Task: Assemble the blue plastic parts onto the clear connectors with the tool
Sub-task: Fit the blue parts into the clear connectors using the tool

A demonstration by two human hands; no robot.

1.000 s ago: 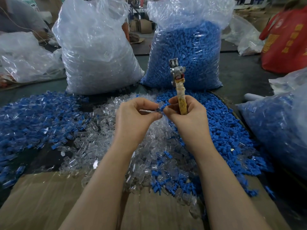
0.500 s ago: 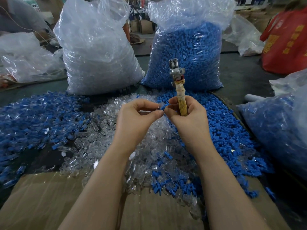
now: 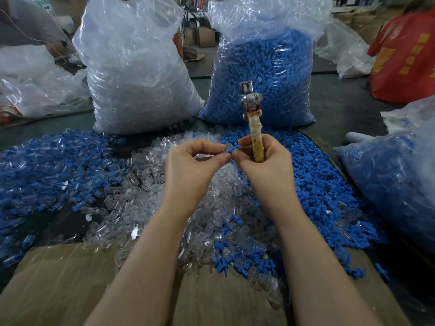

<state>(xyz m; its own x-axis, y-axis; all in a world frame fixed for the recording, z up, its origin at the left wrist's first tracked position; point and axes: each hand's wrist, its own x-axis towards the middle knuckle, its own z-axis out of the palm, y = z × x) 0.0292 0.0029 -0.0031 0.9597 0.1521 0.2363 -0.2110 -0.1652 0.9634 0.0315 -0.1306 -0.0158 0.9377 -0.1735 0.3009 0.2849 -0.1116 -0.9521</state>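
Above the parts heap, right hand (image 3: 266, 165) grips tool (image 3: 255, 128).

I am in a workshop. Big clear bags (image 3: 138, 74) stuffed with little plastic pieces stand on my table (image 3: 329, 109). Loose blue pieces (image 3: 47, 165) lie in heaps. Cardboard boxes (image 3: 204, 36) sit far behind.

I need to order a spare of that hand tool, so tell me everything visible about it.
The tool stands nearly upright in the right hand, whose fingers curl round its lower handle. The handle is wrapped in worn yellowish-white tape or cloth; above sits a shiny metal head with a crosswise pivot block and a narrow tip pointing up. Its lower end is hidden in the fist.
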